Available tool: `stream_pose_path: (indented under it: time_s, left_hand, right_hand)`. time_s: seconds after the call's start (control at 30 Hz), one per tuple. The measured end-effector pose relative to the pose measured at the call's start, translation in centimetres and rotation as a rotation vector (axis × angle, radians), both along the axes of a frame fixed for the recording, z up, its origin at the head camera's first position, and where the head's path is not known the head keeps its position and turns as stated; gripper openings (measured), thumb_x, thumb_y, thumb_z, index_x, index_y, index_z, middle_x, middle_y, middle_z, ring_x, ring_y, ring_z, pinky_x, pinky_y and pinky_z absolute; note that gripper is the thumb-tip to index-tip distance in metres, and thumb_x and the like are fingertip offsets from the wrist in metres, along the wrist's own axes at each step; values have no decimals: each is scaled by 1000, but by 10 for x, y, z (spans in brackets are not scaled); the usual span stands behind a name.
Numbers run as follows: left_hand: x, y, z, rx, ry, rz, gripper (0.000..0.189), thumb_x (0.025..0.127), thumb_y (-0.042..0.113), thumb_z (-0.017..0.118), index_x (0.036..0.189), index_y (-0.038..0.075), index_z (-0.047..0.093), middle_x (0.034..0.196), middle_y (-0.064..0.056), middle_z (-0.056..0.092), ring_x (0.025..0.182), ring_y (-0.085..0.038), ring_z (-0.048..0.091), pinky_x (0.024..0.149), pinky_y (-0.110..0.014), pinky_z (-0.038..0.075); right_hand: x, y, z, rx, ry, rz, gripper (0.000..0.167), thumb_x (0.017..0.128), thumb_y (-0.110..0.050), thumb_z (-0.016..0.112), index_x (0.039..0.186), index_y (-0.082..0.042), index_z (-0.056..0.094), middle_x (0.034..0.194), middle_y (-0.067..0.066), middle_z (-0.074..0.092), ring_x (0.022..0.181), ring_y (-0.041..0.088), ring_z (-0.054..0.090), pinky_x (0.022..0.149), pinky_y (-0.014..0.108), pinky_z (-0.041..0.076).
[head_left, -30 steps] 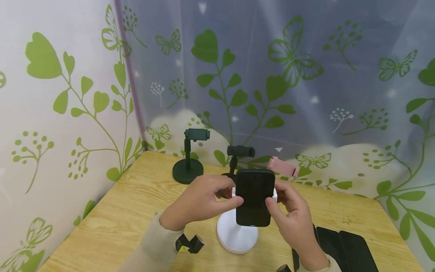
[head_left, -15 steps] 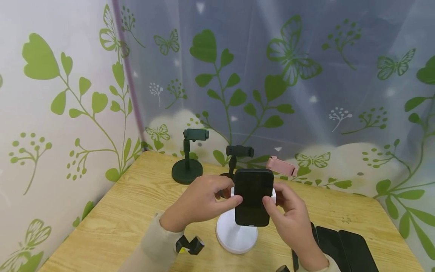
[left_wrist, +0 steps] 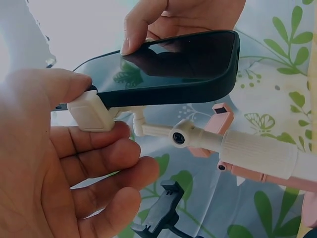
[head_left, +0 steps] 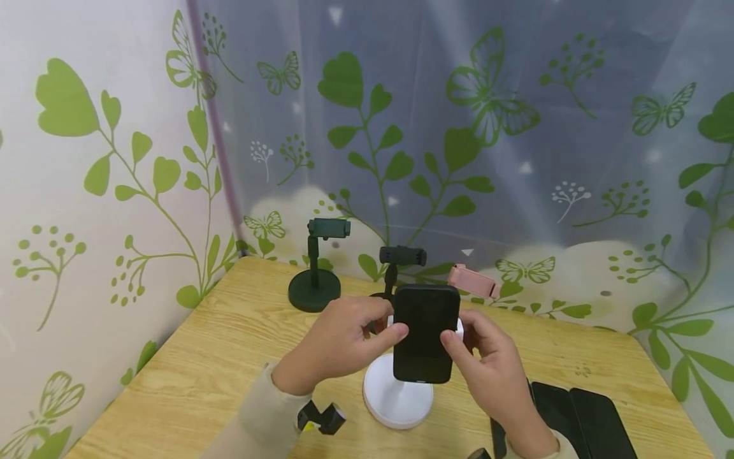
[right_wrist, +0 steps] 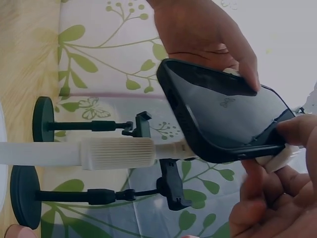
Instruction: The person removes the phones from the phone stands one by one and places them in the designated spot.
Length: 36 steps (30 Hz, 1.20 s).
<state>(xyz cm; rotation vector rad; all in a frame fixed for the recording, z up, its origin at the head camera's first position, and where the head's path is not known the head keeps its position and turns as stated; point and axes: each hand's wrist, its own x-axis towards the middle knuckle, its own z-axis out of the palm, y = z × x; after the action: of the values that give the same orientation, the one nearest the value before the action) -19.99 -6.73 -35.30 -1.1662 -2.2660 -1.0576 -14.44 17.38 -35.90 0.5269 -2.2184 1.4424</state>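
A black smartphone (head_left: 426,333) stands upright, dark screen toward me, in the white clamp of a phone stand with a round white base (head_left: 398,398). My left hand (head_left: 339,341) is at its left edge: the thumb lies on the phone, while the index finger touches the underside of the white clamp (left_wrist: 91,113). The other left fingers are loosely bent, off the phone. On the opposite edge my right hand (head_left: 492,363) pinches phone and clamp alike, thumb on the screen side, fingers behind. The stand's white ribbed pole (right_wrist: 119,153) shows in the right wrist view.
Behind stand a dark green phone stand (head_left: 315,290), a black phone stand (head_left: 403,256) and a pink phone stand (head_left: 474,282), partly hidden. Several black phones (head_left: 602,421) lie at the right on the wooden table (head_left: 229,357). A patterned curtain (head_left: 367,159) closes off the back.
The right thumb has shifted slightly left on the phone's edge. Both hands keep their hold, and the phone stays almost in place; the head view drifts slightly.
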Motion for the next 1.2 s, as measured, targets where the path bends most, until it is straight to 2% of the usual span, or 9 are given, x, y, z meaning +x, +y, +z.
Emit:
stream_pose_path:
  time_s: [0.17, 0.33, 0.4, 0.57, 0.67, 0.77, 0.93, 1.07, 1.2]
  left_hand:
    - [1, 2, 1, 50, -47, -15, 36, 101, 34, 66, 71, 23, 50, 64, 14, 46, 52, -2, 40, 51, -21, 35]
    - [4, 5, 2, 142, -141, -50, 43, 103, 30, 65, 66, 22, 45, 57, 11, 35, 49, -6, 33, 49, -22, 28]
    - [6, 6, 2, 181, -190, -65, 44, 104, 29, 64, 65, 21, 45, 56, 11, 33, 48, -6, 32, 48, -22, 27]
    - [10, 8, 1, 226, -285, -64, 43, 105, 29, 63, 65, 20, 49, 55, 10, 41, 48, -8, 38, 48, -25, 33]
    - [10, 9, 0, 233, -304, -63, 42, 105, 29, 63, 66, 18, 51, 56, 9, 44, 48, -9, 40, 48, -26, 35]
    - [10, 8, 1, 235, -308, -75, 41, 105, 28, 63, 67, 16, 51, 57, 9, 41, 48, -9, 38, 48, -26, 33]
    - [9, 3, 3, 160, -284, -65, 37, 104, 32, 65, 71, 20, 52, 61, 10, 41, 52, -7, 40, 52, -25, 36]
    - [7, -1, 5, 100, -244, -80, 26, 99, 32, 69, 79, 23, 56, 71, 11, 53, 61, -6, 52, 57, -26, 47]
    - [6, -2, 6, 90, -219, -106, 26, 100, 30, 67, 79, 22, 54, 73, 8, 54, 61, -8, 51, 57, -26, 47]
  right_hand:
    - [1, 3, 3, -8, -46, 24, 21, 100, -4, 67, 119, -12, 71, 75, -1, 54, 56, 17, 43, 51, 32, 38]
    - [3, 1, 7, -61, -118, 44, 17, 102, -6, 65, 117, -6, 71, 85, 0, 62, 59, 17, 49, 56, 29, 45]
    - [4, -1, 9, -92, -168, 39, 13, 103, -8, 65, 114, -5, 70, 82, 0, 59, 56, 17, 47, 55, 31, 44]
    - [5, -4, 12, -159, -287, 28, 13, 105, -15, 63, 110, -3, 66, 63, 1, 40, 45, 19, 30, 45, 37, 34]
    - [5, -5, 11, -190, -314, 32, 16, 105, -16, 63, 112, -2, 66, 64, 1, 39, 45, 19, 28, 45, 37, 33]
    - [5, -6, 11, -216, -319, 28, 18, 105, -16, 63, 116, -2, 67, 71, 1, 44, 47, 18, 28, 46, 36, 33]
    - [6, -6, 10, -206, -303, 21, 21, 105, -15, 64, 121, -2, 67, 79, 2, 49, 52, 18, 35, 52, 33, 38]
    - [6, -2, 6, -201, -232, 58, 18, 105, -6, 59, 122, 0, 63, 85, 2, 52, 58, 19, 40, 57, 32, 40]
    - [5, 0, 3, -212, -149, 84, 13, 104, 0, 57, 116, 0, 62, 80, 1, 52, 58, 18, 41, 56, 32, 39]
